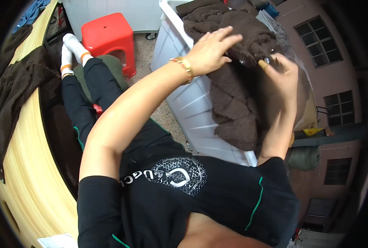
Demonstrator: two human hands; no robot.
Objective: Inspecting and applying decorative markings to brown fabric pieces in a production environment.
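Observation:
A dark brown fleece cloth (233,103) is heaped in and over the edge of a white plastic bin (192,111), part of it hanging down the near side. My left hand (213,49), with a gold bracelet at its wrist, is open above the cloth, fingers stretched out and apart. To its right, my right hand (284,74) is closed, its thumb and fingers curled together at the brown cloth. A yellow band wraps one of its digits. Small shiny spots show by these fingertips; what they are I cannot make out.
Along the left runs a light wooden table (27,165) with another brown fleece piece (18,95) draped over its edge. Beyond my outstretched legs stands a red plastic stool (109,33). A large white wheeled container (113,10) is behind it. A rolled green bundle (303,158) lies at the right.

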